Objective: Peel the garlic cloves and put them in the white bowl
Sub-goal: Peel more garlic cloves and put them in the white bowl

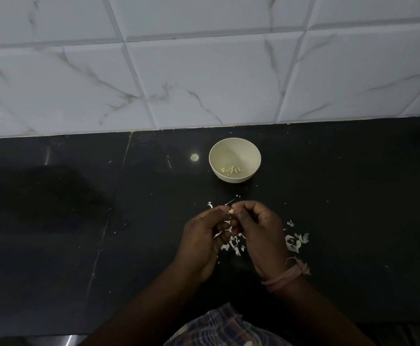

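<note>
Writing: no brand, label or lettering can be read anywhere in the frame.
Left hand [205, 236]: just left of centre in the lower half, fingers curled inward, thumb and fingertips pinching the garlic clove [231, 211] from the left.
Garlic clove: small and pale, partly covered by both sets of fingertips — a thin sliver of skin juts up from it toward the right. It sits between the two hands, above the countertop [54, 221], below the bowl in the frame.
Right hand [259, 228]: just right of centre, fingers bent, its thumb and fingertips gripping the same clove from the right; a pinkish thread band [285, 275] wraps the wrist.
Garlic skins [295, 242]: white papery scraps scattered on the dark countertop under and to the right of the hands.
White bowl [234, 159]: upright, centre of the frame, well apart from the hands and near the tiled wall [204, 71].
Peeled cloves [231, 170]: a small cluster — yellowish, lying at the bowl's bottom.
Checked cloth [225, 328]: bottom edge, centre.
</note>
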`<action>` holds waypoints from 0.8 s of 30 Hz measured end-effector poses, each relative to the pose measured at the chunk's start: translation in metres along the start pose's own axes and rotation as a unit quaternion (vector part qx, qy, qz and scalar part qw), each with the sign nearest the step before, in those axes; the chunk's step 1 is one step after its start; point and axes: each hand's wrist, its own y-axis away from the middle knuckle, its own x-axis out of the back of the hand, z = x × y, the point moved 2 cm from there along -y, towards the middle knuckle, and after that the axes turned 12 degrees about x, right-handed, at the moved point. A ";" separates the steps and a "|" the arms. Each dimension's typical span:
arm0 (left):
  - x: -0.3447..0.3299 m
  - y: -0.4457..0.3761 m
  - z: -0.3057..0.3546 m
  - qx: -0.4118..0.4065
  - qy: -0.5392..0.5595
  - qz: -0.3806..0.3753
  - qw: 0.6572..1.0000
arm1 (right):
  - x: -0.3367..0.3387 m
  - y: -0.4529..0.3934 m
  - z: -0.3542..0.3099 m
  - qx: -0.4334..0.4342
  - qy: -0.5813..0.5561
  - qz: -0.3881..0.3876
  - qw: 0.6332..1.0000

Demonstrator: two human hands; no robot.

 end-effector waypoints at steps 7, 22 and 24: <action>0.010 -0.009 -0.007 0.072 0.019 0.000 0.997 | -0.002 0.004 -0.004 -0.014 -0.092 0.003 0.996; 0.023 -0.009 -0.004 -0.055 -0.168 0.117 0.977 | 0.001 -0.001 -0.018 -0.045 -0.242 0.018 0.969; 0.023 -0.011 -0.004 -0.064 -0.210 0.115 0.969 | 0.002 -0.001 -0.017 -0.043 -0.216 0.027 0.975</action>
